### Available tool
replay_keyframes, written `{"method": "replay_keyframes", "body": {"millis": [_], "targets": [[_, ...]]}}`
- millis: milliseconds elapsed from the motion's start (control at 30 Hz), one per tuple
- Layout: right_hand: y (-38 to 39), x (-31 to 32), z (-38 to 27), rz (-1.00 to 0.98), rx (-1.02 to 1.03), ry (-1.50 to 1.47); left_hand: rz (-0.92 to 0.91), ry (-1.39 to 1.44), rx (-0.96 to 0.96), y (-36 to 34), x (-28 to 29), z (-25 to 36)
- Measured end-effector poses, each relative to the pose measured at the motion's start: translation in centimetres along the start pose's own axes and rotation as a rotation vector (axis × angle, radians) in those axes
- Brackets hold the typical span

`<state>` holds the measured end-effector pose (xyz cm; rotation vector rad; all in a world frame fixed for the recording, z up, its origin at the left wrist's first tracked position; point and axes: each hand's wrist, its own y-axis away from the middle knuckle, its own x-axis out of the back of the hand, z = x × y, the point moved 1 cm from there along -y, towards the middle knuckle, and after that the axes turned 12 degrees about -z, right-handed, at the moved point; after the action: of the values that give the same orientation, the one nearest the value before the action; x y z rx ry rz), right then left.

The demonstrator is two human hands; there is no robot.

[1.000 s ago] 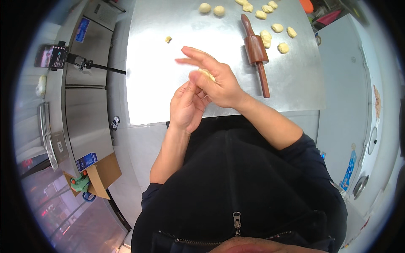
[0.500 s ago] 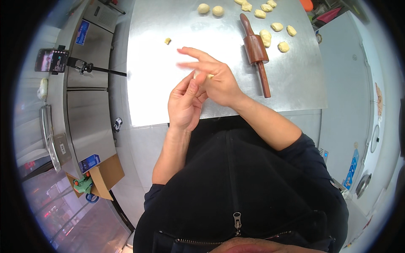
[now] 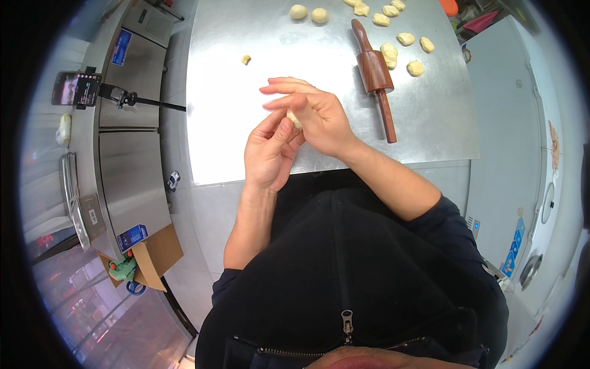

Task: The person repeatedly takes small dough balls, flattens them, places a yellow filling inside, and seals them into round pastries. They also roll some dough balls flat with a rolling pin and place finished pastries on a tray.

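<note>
**Piece of dough (image 3: 294,121) pinched in the left hand (image 3: 266,155), right hand (image 3: 327,126) spread against it**

We see the piece of dough between the two hands, raised in front of the near part of the metal table (image 3: 430,126); the left hand grasps it between thumb and bent fingers, its palm turned up; the right hand is unclenched, fingers stretched forward and parted, thumb raised over the dough; we cannot tell how firmly the right hand presses, since its thumb and the left fingers hide part of the piece.

Outward from there, we count one small scrap (image 3: 246,59) lying alone beyond the fingertips, towards the left; two round balls (image 3: 298,11) side by side near the far edge; one wooden rolling pin (image 3: 375,72), thick in the middle with two slim handles, lying slantwise right of the hands; and around its far end and right side at least nine pale lumps (image 3: 415,68), the one just beside the pin perhaps two pressed together.

Left of the table we find one phone (image 3: 75,89) on a holder; lower down, one cardboard box (image 3: 165,249) with one blue carton (image 3: 132,236) near it.
</note>
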<state>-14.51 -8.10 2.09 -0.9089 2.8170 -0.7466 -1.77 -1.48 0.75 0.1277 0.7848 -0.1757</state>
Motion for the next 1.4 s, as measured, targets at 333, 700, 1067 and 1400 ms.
{"method": "replay_keyframes", "body": {"millis": [333, 700, 1067, 1400], "targets": [[-0.1, -0.4, -0.1, 0.201, -0.063, -0.089, -0.002, -0.083, -0.014, 0.0, 0.0, 0.3], [0.2, -0.4, 0.5, 0.142, -0.099, -0.034, -0.02, -0.1, 0.014, 0.0, -0.4, 0.6], [0.2, -0.3, 0.1, -0.023, -0.046, 0.036, -0.046, -0.081, 0.037, 0.1, -0.2, 0.4], [0.0, -0.3, -0.4, 0.054, 0.018, 0.049, 0.029, -0.114, -0.005, 0.1, -1.0, 0.6]]}}
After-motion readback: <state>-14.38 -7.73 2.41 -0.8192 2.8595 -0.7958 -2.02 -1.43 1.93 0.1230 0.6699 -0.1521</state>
